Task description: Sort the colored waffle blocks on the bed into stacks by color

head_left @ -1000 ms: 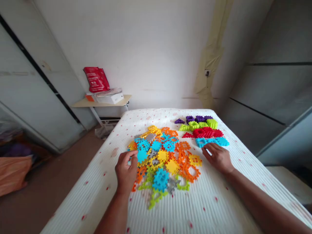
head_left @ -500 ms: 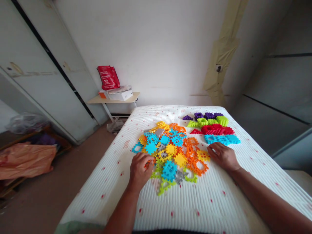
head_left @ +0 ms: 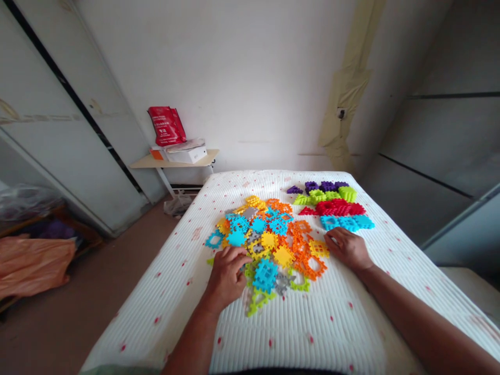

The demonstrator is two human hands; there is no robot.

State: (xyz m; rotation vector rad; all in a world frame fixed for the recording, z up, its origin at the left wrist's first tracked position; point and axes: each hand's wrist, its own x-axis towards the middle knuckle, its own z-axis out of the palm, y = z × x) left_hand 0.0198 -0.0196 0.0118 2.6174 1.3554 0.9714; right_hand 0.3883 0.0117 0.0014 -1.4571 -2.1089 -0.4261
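Note:
A pile of toothed plastic building pieces [head_left: 269, 240] in blue, yellow, orange, grey and lime green lies on the bed. At its near left side my left hand [head_left: 227, 277] reaches over the pieces, thumb apart from the fingers, with no held piece visible. The blue square piece [head_left: 265, 275] is just right of that thumb. My right hand [head_left: 349, 251] rests on the bed at the pile's right, its fingers curled in and nothing showing in them. Close to its fingertips are a yellow window-like piece [head_left: 319, 248] and a row of blue pieces [head_left: 347, 223].
Beyond the blue row stand rows of red pieces [head_left: 339, 208], lime green pieces [head_left: 324, 196] and purple pieces [head_left: 327, 186]. A white quilted cover [head_left: 273, 333] with red dots is on the bed. A side table [head_left: 175, 161] with a red bag [head_left: 167, 125] stands behind, left.
The view has turned slightly right. Orange that showed at my left fingers is no longer visible there, and a lime green edge now appears left of that hand. My right hand stays by the pile.

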